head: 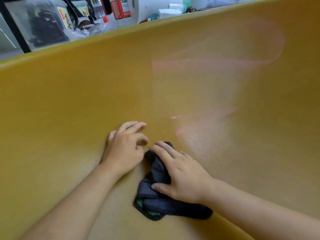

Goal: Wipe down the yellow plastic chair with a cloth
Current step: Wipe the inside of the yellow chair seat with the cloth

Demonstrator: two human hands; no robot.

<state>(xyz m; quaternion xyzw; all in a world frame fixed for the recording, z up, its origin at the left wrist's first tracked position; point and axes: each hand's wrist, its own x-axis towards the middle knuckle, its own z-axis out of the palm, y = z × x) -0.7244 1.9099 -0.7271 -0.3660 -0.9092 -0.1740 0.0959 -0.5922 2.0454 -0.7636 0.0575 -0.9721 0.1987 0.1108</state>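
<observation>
The yellow plastic chair [69, 101] fills almost the whole view, its curved shell rising to a rim at the top. A dark bunched cloth [155, 203] with a bit of green lies on the seat near the bottom centre. My right hand [180, 175] rests flat on the cloth, fingers spread over it and thumb pressed on its fold. My left hand [125, 148] lies on the bare yellow surface just left of the cloth, fingers loosely curled, holding nothing.
Behind the chair's rim [121, 34] are cluttered things: a clear plastic box [39, 23], a red-and-white container [120, 9], a large white roll [147, 7] and plastic bags. Faint pinkish marks [216, 63] show on the chair's back at the right.
</observation>
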